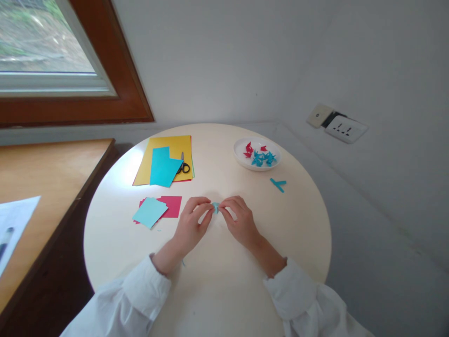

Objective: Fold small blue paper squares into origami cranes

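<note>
My left hand (192, 220) and my right hand (236, 217) meet over the middle of the round white table (301, 234). Both pinch a small folded piece of blue paper (215, 207) between their fingertips, just above the tabletop. The fingers of both hands are curled closed around it. Most of the paper is hidden by my fingers. White sleeves cover both my forearms.
A white dish (242, 159) of small red and blue folded paper shapes stands at the back right. A blue paper scrap (278, 184) lies near it. Yellow sheets (175, 145), blue sheets (163, 166) and black scissors (184, 167) lie at the back left; red paper (172, 206) and a blue piece (150, 212) lie closer.
</note>
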